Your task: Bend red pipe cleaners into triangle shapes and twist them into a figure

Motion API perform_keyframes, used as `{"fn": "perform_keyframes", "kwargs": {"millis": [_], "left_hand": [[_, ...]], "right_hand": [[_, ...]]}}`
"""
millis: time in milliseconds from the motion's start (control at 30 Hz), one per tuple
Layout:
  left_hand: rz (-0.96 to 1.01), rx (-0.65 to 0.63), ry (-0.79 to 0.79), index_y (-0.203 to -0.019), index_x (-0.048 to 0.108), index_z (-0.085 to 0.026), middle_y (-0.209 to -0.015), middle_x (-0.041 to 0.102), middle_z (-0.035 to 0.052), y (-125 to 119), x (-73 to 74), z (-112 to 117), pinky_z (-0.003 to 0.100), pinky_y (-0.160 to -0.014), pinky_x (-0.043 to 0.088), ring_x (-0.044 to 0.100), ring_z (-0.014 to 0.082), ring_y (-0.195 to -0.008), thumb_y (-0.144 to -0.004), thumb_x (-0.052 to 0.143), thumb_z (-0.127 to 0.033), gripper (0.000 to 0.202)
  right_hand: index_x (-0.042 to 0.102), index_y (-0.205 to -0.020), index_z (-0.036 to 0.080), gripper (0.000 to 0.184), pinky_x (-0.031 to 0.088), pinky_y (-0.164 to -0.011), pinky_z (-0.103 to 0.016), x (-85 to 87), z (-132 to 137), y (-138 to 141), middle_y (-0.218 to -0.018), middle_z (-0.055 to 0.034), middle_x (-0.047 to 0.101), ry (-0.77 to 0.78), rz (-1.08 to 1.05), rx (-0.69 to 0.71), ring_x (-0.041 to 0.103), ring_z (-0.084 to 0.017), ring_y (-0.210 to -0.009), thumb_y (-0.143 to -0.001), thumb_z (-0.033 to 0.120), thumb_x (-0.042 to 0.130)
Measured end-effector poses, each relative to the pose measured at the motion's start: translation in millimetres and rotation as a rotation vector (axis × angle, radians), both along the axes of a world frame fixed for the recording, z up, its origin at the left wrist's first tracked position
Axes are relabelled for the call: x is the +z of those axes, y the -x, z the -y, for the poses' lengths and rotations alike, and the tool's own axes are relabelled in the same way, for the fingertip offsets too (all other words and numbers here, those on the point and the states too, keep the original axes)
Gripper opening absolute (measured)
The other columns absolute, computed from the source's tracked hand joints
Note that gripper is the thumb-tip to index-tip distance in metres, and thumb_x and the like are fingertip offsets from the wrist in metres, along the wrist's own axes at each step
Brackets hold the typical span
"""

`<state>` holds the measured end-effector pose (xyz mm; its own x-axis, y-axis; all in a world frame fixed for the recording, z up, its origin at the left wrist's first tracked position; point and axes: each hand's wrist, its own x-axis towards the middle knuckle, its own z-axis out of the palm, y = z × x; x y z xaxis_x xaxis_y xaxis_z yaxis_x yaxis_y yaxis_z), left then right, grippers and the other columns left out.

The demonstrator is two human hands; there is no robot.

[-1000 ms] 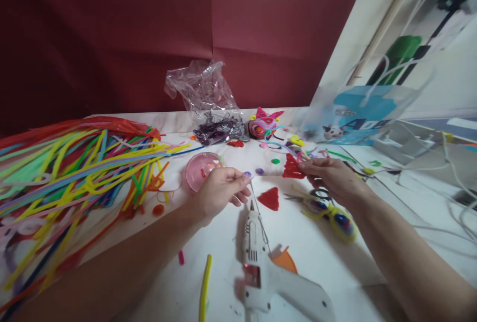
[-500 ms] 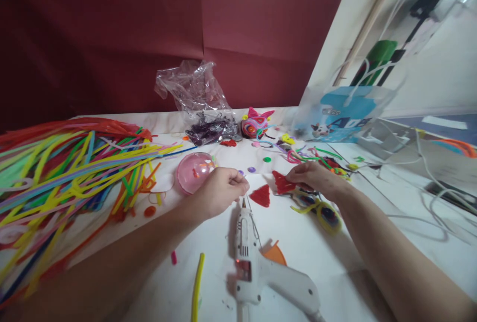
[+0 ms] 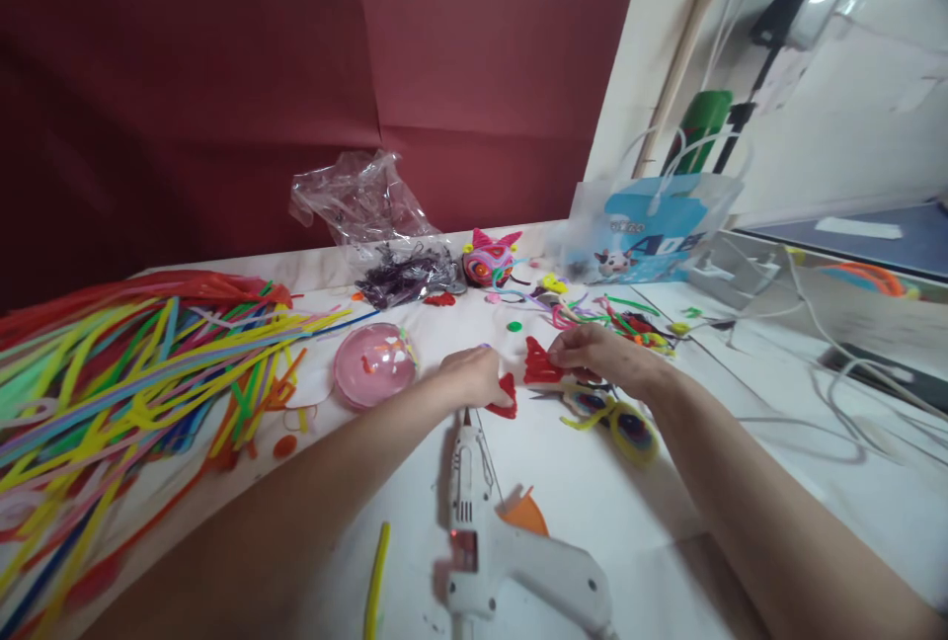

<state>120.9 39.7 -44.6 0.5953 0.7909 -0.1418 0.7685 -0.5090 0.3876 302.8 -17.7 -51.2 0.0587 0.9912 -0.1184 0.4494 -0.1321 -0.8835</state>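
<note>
My left hand (image 3: 470, 375) rests on the white table with its fingers closed over a red triangular fuzzy piece (image 3: 508, 395), whose lower edge shows below the fingers. My right hand (image 3: 592, 356) pinches a second red fuzzy piece (image 3: 539, 364) just to the right, a little above the table. The two red pieces are almost touching. A white hot glue gun (image 3: 496, 541) lies on the table just below my left hand, nozzle pointing toward it.
A big heap of coloured pipe cleaners (image 3: 125, 363) fills the left. A pink clear dome (image 3: 372, 376), a plastic bag (image 3: 370, 210), a pink and blue pipe-cleaner figure (image 3: 485, 263), yellow-rimmed toy glasses (image 3: 629, 425), an orange piece (image 3: 524, 514) and a blue bag (image 3: 644, 235) lie around.
My left hand dropped from holding a small purple bit to cover the red triangle on the table. My right hand brought its red piece left and down beside it. The view tilted up.
</note>
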Motion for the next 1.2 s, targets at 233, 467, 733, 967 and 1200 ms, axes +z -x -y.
{"fn": "perform_keyframes", "kwargs": {"millis": [233,467,733,967,1200], "left_hand": [[0.391,0.11,-0.02,-0.078,0.06,-0.016,-0.062,0.057,-0.002,16,-18.4,-18,0.021,-0.052,0.037,0.053,0.0112,-0.059,-0.066,0.059,-0.021,0.013],[0.613,0.136,0.073,-0.078,0.063,-0.013,-0.066,0.062,0.0002,20,-29.2,-24,0.02,-0.055,0.04,0.055,0.0101,-0.059,-0.067,0.055,-0.011,0.013],[0.599,0.156,0.135,-0.076,0.066,-0.013,-0.065,0.064,0.0007,18,-30.7,-23,0.021,-0.058,0.042,0.057,0.0113,-0.061,-0.065,0.056,-0.009,0.015],[0.557,0.163,0.145,-0.074,0.066,-0.014,-0.063,0.064,0.0,19,-37.0,-25,0.021,-0.058,0.043,0.057,0.0115,-0.06,-0.06,0.062,-0.008,0.015],[0.54,0.163,0.145,-0.073,0.065,-0.014,-0.063,0.063,-0.0006,19,-41.0,-27,0.021,-0.058,0.043,0.056,0.0114,-0.06,-0.057,0.064,-0.008,0.017]], "right_hand": [[0.054,-0.056,0.017,0.011,0.023,-0.038,-0.021,1.1,-1,10,-0.038,0.0065,0.045,-0.033,-0.018,-0.029,0.033,-0.006,-0.035,-0.058,0.027,0.059],[0.055,-0.058,0.016,0.008,0.023,-0.038,-0.021,-9.0,-11,19,-0.04,0.0061,0.045,-0.091,0.015,-0.102,0.034,-0.006,-0.036,-0.06,0.024,0.056],[0.057,-0.058,0.015,0.008,0.025,-0.037,-0.02,-18.3,-15,20,-0.038,0.0063,0.043,-0.104,0.042,-0.116,0.034,-0.007,-0.036,-0.062,0.022,0.053],[0.062,-0.056,0.015,0.008,0.032,-0.043,-0.021,-18.1,-17,23,-0.042,0.0046,0.05,-0.113,0.136,-0.149,0.042,-0.009,-0.042,-0.06,0.014,0.055],[0.066,-0.059,0.016,0.01,0.04,-0.051,-0.021,-22.3,-18,22,-0.054,0.0014,0.063,-0.095,0.216,-0.142,0.054,-0.013,-0.054,-0.058,0.011,0.058]]}}
